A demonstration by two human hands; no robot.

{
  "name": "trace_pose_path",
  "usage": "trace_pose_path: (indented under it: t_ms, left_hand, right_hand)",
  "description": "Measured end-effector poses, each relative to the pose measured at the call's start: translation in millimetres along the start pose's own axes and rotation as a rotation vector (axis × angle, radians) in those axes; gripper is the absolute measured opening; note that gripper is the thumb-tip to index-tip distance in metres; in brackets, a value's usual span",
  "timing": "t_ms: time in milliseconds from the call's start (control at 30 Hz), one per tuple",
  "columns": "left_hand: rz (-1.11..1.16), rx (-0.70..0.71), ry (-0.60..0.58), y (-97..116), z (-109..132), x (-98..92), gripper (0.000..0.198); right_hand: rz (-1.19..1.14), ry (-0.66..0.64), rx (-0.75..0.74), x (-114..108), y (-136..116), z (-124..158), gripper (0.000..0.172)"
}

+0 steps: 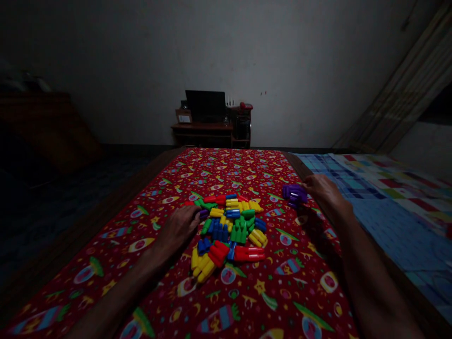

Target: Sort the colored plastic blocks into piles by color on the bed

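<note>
A pile of plastic toy building blocks in red, yellow, green and blue point(239, 232) lies on a red patterned cloth point(247, 301). At the pile's left edge my left hand point(181, 225) has its fingers curled round the end of a purple toy block point(203, 214). Apart from the pile, on the right, is a small cluster of purple toy blocks point(294, 194). My right hand point(323, 189) is at its right side, fingers pinched on a purple block there. The palm sides of both hands are hidden.
The cloth covers a long table or bed with a brown border. On the right lies blue and checked bedding point(381, 212). A desk point(203, 127) with a dark monitor point(205, 104) stands against the far wall. A wooden cabinet point(45, 122) is at left, a curtain point(406, 89) at right.
</note>
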State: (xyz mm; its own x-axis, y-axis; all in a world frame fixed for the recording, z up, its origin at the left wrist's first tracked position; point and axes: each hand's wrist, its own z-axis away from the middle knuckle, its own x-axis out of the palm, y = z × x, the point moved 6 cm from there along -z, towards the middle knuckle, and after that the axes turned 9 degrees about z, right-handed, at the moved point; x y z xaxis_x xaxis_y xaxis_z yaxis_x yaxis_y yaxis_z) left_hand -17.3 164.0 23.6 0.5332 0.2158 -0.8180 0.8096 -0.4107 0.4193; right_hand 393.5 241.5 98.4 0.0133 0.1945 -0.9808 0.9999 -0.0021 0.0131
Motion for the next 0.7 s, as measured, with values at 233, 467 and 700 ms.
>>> trace_pose_path:
  t_ms: [233,467,700]
  left_hand:
    - [0.358,-0.137,0.112,35,-2,-12.4,0.031]
    - [0.593,-0.089,0.011,66,10,3.3,0.025]
    - [0.371,-0.054,0.107,51,2,-17.4,0.028]
  right_hand:
    - [-0.600,-0.036,-0.596,-13,-133,48,0.034]
    - [-0.534,-0.028,-0.900,12,-204,100,0.025]
    - [-0.287,0.206,-0.461,7,-108,20,0.020]
